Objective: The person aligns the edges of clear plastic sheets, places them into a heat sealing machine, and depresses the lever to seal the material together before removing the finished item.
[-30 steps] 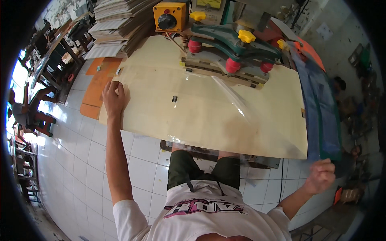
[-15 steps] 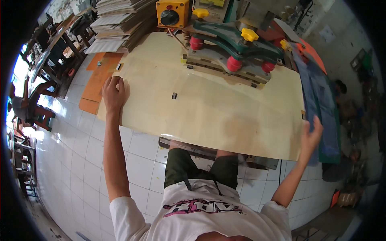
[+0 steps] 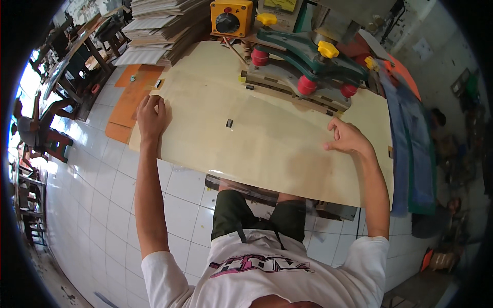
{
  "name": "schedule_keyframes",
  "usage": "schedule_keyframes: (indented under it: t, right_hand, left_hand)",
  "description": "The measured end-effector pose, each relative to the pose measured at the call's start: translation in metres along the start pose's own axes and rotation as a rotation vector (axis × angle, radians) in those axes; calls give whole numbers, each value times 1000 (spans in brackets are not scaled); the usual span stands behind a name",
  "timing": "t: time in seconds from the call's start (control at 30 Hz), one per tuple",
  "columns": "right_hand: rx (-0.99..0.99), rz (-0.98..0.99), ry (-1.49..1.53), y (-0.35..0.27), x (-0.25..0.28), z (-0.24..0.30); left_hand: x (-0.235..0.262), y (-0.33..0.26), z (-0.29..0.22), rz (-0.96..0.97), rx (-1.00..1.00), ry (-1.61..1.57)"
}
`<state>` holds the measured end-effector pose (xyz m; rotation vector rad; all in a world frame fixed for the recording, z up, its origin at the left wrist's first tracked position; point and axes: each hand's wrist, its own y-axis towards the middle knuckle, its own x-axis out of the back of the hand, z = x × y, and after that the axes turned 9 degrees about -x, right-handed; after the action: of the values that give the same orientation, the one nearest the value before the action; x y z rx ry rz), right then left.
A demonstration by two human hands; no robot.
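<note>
A wide cream sheet (image 3: 267,159) covers the work surface before me, with a small dark rectangular piece (image 3: 229,123) lying near its middle. My left hand (image 3: 152,119) rests at the sheet's left edge, fingers curled in; whatever they may hold is hidden. Over the right part of the sheet is my right hand (image 3: 350,137), thumb and index finger apart, nothing visible between them. Just beyond it stands a press head (image 3: 308,54) with dark green arms, yellow knobs and red round feet. Its long slotted bar (image 3: 292,93) lies low over the sheet.
At far left rises a stack of flat boards (image 3: 159,33), beside a yellow control box (image 3: 231,20) with a black dial. An orange board (image 3: 123,115) borders the sheet's left side. Bluish plastic sheets (image 3: 411,149) hang at the right. Another person (image 3: 31,126) sits far left.
My right hand has moved left and inward from the sheet's right edge to over the sheet, near the press bar. My left hand stays at the left edge. The view has shifted slightly.
</note>
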<state>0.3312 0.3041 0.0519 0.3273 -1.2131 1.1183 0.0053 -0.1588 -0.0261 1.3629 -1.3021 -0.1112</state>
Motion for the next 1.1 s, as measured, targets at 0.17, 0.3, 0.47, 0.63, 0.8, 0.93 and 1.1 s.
schedule_keyframes:
  t: [0.17, 0.3, 0.47, 0.63, 0.8, 0.93, 1.1]
  right_hand:
    - [150, -8, -119, -1, -13, -1]
    - [311, -111, -54, -2, -29, -15]
    - [141, -143, 36, -22, -31, 13]
    - [76, -41, 1, -22, -23, 25]
    - [62, 102, 27, -13, -25, 32]
    - [288, -330, -44, -34, -34, 40]
    - [349, -696, -270, -89, -14, 67]
  left_hand:
    - [2, 1, -5, 5, 11, 7]
    - [2, 2, -9, 18, -2, 27]
    - [5, 1, -6, 33, -16, 32]
    - [6, 2, -7, 27, -38, 12]
    - [3, 2, -6, 18, -31, 16]
    - [4, 1, -7, 9, -31, 18]
    - [6, 4, -7, -33, -57, 26]
